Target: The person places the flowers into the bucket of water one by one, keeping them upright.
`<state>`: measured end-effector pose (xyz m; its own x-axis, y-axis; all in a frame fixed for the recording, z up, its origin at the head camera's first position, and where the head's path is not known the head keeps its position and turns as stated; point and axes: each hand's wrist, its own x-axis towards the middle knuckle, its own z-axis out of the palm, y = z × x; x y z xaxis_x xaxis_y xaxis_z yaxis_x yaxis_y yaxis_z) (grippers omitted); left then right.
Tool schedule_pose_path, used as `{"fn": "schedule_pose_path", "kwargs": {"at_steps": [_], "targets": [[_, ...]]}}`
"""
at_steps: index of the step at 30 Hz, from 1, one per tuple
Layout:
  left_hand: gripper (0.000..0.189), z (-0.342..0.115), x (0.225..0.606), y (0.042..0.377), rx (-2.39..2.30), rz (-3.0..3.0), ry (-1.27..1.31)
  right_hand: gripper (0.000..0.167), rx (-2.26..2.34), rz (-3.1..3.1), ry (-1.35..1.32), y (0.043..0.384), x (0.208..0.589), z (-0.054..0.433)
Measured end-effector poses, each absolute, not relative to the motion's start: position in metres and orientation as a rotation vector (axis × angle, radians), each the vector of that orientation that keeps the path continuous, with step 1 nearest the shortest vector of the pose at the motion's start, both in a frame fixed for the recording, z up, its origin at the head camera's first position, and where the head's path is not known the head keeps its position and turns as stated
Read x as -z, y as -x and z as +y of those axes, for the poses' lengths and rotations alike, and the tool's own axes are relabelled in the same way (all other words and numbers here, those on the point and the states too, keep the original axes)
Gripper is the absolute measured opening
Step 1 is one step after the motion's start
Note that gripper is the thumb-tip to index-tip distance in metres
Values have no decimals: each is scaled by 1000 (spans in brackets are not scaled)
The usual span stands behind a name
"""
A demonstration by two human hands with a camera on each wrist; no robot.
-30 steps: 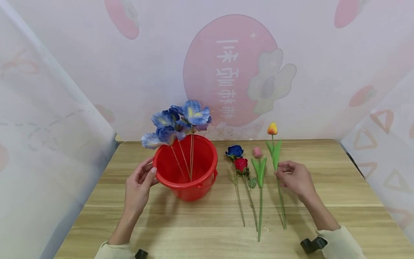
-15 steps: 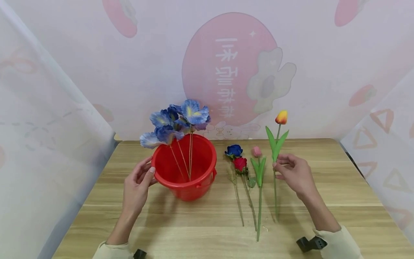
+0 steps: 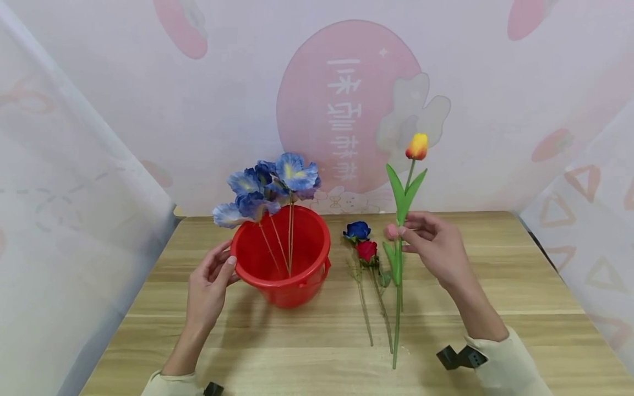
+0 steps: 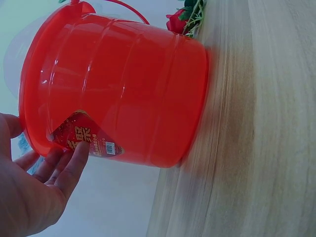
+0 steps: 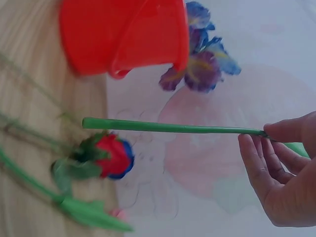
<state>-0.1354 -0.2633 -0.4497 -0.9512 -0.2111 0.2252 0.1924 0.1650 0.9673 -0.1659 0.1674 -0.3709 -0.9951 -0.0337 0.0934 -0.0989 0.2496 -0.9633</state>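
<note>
My right hand point(image 3: 436, 245) pinches the stem of an orange-and-yellow tulip point(image 3: 416, 147) between thumb and fingers, just below its leaves. The tulip is held upright above the table, and its bare stem end point(image 5: 89, 123) shows in the right wrist view. My left hand point(image 3: 210, 280) holds the rim of a red bucket point(image 3: 297, 294) at its left side, thumb at the rim and fingers against the outer wall point(image 4: 133, 89). Several blue irises point(image 3: 294, 173) stand in the bucket, leaning left and back.
Right of the bucket lie a blue rose point(image 3: 358, 230), a red rose point(image 3: 367, 251) and a pink tulip point(image 3: 392, 231), stems toward me. The wooden table point(image 3: 297, 352) meets a printed backdrop point(image 3: 238, 99) at its back edge. A patterned sheet point(image 3: 594, 220) hangs at the right.
My right hand has lifted the orange-and-yellow tulip off the table and carried it up and leftward, over the pink tulip. My left hand stays at the bucket.
</note>
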Motion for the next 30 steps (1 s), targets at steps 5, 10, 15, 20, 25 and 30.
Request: {"fn": "schedule_pose_path", "kwargs": {"at_steps": [5,10,15,20,25,30], "targets": [[44,-263,451,136,1854,-2129,-25,36,-1909,-2409,-207,176,355,150],[45,-264,451,136,1864,-2123,-21,33,-1962,-2363,-285,187,341,133],[45,-264,451,136,1868,-2124,-16,31,-1991,-2342,-314,197,329,115],[45,-264,451,136,1866,-2125,-18,32,-2001,-2315,-370,204,318,95],[45,-264,451,136,1843,-2137,-18,33,-2026,-2287,-419,207,311,79],[45,-264,452,136,1844,-2134,-6,34,-2046,-2261,-448,210,305,66]]}}
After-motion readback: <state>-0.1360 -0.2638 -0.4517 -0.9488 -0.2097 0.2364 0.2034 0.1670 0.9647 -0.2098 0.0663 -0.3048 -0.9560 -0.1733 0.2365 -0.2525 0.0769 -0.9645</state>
